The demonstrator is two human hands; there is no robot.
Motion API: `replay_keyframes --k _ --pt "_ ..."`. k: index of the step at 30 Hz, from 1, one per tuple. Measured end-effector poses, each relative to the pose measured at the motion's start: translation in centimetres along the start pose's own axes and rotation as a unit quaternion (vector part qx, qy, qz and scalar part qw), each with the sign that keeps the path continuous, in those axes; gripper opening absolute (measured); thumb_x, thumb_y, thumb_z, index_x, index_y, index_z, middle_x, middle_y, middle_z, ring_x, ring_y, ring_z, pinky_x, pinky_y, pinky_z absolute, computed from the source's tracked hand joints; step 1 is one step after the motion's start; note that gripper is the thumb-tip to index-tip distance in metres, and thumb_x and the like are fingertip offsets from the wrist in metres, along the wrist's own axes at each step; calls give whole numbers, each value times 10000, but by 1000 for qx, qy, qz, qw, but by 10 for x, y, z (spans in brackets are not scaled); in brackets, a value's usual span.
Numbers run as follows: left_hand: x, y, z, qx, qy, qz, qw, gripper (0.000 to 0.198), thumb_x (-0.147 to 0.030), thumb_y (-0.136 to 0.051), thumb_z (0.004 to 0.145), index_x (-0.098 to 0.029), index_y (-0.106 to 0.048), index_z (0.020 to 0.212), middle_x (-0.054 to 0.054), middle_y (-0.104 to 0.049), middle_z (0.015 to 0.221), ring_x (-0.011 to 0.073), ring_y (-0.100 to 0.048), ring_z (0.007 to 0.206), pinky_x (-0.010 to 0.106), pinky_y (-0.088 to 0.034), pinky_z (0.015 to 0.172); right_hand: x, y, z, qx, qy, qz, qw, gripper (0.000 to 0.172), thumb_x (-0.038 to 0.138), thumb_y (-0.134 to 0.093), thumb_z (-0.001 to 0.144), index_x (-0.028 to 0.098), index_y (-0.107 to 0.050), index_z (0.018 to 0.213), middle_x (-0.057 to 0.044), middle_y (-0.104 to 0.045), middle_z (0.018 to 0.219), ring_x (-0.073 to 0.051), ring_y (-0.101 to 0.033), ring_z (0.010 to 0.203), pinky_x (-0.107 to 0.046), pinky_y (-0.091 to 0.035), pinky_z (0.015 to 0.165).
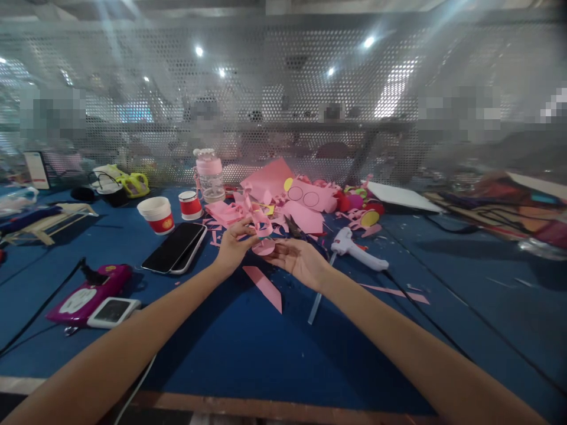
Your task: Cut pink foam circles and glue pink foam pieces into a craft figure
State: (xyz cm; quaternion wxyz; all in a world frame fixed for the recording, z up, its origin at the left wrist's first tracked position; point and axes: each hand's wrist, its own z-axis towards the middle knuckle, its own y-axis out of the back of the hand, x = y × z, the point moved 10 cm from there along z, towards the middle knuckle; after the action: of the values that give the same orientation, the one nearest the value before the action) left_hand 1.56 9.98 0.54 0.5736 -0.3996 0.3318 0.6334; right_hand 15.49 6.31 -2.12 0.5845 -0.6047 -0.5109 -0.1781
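Over the middle of the blue table, a small pink paper craft (pixel 264 247) with a round disc at its bottom and a curled strip above is held between both hands. My left hand (pixel 235 243) pinches it from the left with thumb and fingers. From the right, my right hand (pixel 299 258) grips the disc's edge with its fingertips, palm partly turned up. A cut pink paper strip (pixel 263 288) lies just below the hands. Beyond them is a heap of pink paper pieces (pixel 305 215), with dark-bladed scissors (pixel 293 227) partly hidden by it.
A white glue gun (pixel 361 251) lies to the right, its black cord trailing forward. On the left are a phone (pixel 175 248), paper cups (pixel 156 213), and a purple case (pixel 91 295). A clear bottle (pixel 210 177) stands before the perforated metal screen (pixel 283 88).
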Motion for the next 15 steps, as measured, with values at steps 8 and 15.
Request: replay_keyframes --k 8,15 --pt "-3 -4 -3 18 -24 50 998 144 -300 -735 583 -177 -663 602 81 -653 1049 236 -566 1035 387 -372 959 -1 10 8 -14 28 -21 999 189 -23 -483 766 97 -628 744 -77 -702 664 -158 -680 630 -309 -544 724" --pt "-4 -7 -4 38 -41 67 996 126 -302 -731 600 -190 -677 619 87 -647 1086 243 -555 1052 411 -356 968 -3 9 9 2 38 -30 999 144 -12 -552 753 95 -646 765 -78 -711 704 -146 -678 647 -286 -559 705"
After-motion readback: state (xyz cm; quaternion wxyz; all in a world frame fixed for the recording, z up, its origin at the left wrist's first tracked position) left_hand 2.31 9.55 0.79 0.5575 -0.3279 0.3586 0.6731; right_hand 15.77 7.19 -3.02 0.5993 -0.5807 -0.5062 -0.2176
